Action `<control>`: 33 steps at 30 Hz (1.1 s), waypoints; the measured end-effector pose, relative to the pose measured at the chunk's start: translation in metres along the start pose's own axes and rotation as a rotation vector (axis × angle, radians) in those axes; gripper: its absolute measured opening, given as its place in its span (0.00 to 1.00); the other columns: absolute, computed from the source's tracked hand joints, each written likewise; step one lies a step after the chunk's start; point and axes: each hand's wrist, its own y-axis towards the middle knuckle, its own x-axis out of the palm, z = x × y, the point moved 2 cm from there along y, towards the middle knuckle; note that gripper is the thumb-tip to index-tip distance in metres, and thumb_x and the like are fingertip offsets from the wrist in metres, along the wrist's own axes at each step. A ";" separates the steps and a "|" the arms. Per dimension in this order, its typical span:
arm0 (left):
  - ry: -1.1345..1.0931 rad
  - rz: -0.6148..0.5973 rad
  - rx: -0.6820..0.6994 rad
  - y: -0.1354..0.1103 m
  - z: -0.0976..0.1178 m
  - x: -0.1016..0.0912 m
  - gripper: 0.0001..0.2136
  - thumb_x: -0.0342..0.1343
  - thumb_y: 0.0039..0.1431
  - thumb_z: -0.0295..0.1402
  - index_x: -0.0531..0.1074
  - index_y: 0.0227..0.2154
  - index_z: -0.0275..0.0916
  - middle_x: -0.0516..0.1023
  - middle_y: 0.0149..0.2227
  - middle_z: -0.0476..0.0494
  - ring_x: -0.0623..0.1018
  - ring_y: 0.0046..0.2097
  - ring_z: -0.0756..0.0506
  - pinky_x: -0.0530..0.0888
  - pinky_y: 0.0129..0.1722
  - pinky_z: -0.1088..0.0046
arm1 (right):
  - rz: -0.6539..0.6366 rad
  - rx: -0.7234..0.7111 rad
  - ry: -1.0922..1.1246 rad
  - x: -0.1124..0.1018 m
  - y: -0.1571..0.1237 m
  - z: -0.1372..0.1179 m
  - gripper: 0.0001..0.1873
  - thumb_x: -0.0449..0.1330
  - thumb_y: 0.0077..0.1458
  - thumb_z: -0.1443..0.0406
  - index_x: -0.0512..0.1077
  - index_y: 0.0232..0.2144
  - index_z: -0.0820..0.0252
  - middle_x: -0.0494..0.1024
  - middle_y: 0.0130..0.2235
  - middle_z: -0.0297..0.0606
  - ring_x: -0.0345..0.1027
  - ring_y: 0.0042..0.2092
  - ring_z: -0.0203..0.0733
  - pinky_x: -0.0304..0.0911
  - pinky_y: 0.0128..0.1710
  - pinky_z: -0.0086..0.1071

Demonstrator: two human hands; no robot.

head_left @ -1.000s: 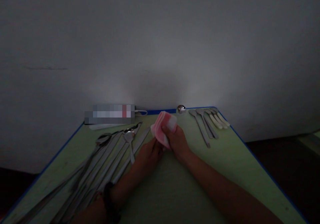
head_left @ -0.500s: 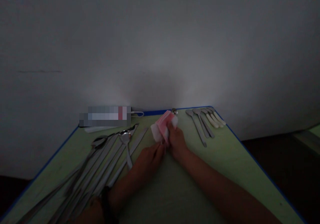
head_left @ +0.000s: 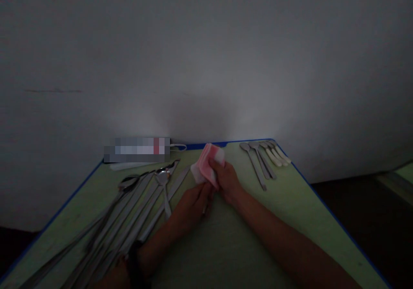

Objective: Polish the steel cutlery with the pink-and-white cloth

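My right hand point(head_left: 227, 179) is closed around a folded pink-and-white cloth point(head_left: 206, 162), thumb pressed on its top. The cloth is wrapped over the far part of a metal spoon, so the bowl is hidden. Close beside it, my left hand point(head_left: 193, 200) pinches the spoon's handle point(head_left: 204, 210), whose end pokes out below the fingers. Both hands meet just above the middle of the green table point(head_left: 226, 246). Left of my left hand lies a small ladle-like spoon point(head_left: 163, 179) with a round, shiny bowl.
Several long metal utensils point(head_left: 129, 211) lie fanned across the left side. At the back right, metal spoons point(head_left: 254, 168) rest beside several white-handled pieces of cutlery point(head_left: 277, 155). A blurred-out box-like object point(head_left: 138, 150) with a white cable stands at the back left, against the wall point(head_left: 206, 65).
The cloth has slid slightly left and toward me along the spoon. The shiny spoon head that stuck out beyond it is now covered, and more handle shows below my left hand.
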 end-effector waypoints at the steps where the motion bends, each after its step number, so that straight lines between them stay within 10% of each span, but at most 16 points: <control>1: 0.064 0.015 0.020 0.001 0.000 -0.001 0.17 0.36 0.61 0.40 0.62 0.22 0.40 0.67 0.20 0.52 0.68 0.23 0.49 0.64 0.25 0.75 | -0.003 -0.016 -0.023 0.000 0.000 0.000 0.18 0.60 0.43 0.52 0.70 0.25 0.64 0.72 0.22 0.34 0.61 0.23 0.33 0.56 0.23 0.27; 11: 0.093 0.140 0.018 -0.003 0.002 -0.005 0.18 0.36 0.61 0.39 0.60 0.19 0.40 0.64 0.18 0.52 0.66 0.22 0.49 0.62 0.23 0.75 | 0.205 -0.308 -0.515 -0.044 0.026 -0.042 0.21 0.50 0.51 0.51 0.70 0.26 0.63 0.70 0.23 0.36 0.60 0.24 0.35 0.52 0.22 0.28; 18: -0.018 0.136 0.027 -0.004 0.001 -0.003 0.17 0.38 0.61 0.42 0.61 0.21 0.40 0.63 0.18 0.54 0.66 0.21 0.50 0.62 0.22 0.77 | -0.045 -0.483 -0.881 -0.042 0.021 -0.082 0.18 0.64 0.40 0.61 0.72 0.36 0.61 0.72 0.42 0.44 0.63 0.45 0.44 0.56 0.46 0.38; 25: 0.034 0.193 0.053 -0.002 -0.003 -0.002 0.16 0.38 0.61 0.41 0.64 0.25 0.39 0.66 0.21 0.52 0.67 0.23 0.49 0.62 0.23 0.76 | -0.640 -0.174 -0.932 -0.011 -0.013 -0.076 0.12 0.56 0.52 0.59 0.71 0.32 0.62 0.72 0.25 0.35 0.63 0.27 0.32 0.57 0.24 0.24; 33: 0.089 0.063 0.108 -0.004 0.000 0.001 0.14 0.38 0.63 0.39 0.67 0.36 0.40 0.71 0.25 0.50 0.71 0.28 0.48 0.65 0.29 0.75 | -0.396 -0.310 -0.972 -0.022 0.000 -0.096 0.17 0.44 0.60 0.60 0.68 0.35 0.64 0.72 0.27 0.35 0.63 0.28 0.33 0.55 0.25 0.25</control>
